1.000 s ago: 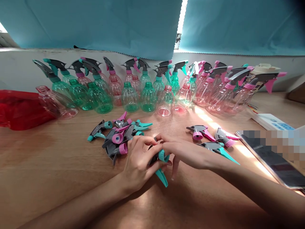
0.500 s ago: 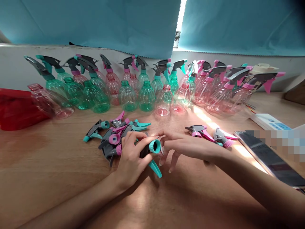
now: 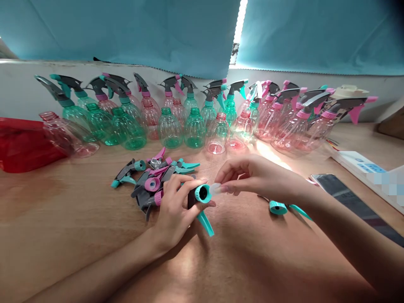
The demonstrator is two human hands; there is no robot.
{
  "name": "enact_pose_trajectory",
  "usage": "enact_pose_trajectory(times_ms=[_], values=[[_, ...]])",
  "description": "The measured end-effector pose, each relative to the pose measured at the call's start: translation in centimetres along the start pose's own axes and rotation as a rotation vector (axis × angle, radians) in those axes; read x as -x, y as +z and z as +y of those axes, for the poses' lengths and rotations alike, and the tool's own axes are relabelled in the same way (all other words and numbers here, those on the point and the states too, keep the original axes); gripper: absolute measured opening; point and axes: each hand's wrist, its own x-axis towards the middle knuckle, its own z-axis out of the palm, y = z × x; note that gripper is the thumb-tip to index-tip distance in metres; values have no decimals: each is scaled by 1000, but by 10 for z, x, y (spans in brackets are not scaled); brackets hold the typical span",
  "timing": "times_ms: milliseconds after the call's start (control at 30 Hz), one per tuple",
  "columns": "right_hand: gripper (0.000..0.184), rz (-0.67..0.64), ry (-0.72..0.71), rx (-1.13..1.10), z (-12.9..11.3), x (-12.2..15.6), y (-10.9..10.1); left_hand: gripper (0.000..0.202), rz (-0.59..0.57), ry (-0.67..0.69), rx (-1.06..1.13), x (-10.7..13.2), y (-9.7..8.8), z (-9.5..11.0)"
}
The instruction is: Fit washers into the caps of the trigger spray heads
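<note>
My left hand (image 3: 176,210) grips a grey spray head with a teal collar and teal trigger (image 3: 199,201), its collar opening turned toward me. My right hand (image 3: 252,176) pinches a small clear washer (image 3: 216,189) right at the collar's mouth. A pile of loose grey spray heads with pink and teal parts (image 3: 154,179) lies just left of my left hand. Another teal-collared spray head (image 3: 279,207) lies on the table under my right wrist.
Rows of pink and green plastic bottles (image 3: 195,126), some capped with spray heads, stand along the back wall. A red bag (image 3: 19,145) lies at the left. A phone (image 3: 353,202) and a white power strip (image 3: 360,162) sit at the right on the wooden table (image 3: 63,235).
My right hand lifted off the table and now pinches a clear washer at the collar's mouth. The left hand kept the spray head with the collar opening facing me.
</note>
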Motion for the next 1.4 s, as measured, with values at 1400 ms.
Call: enact_pose_trajectory(times_ms=[1400], values=[[59, 138, -342, 520, -1, 8, 29, 20, 14, 64, 73, 0, 0, 0]])
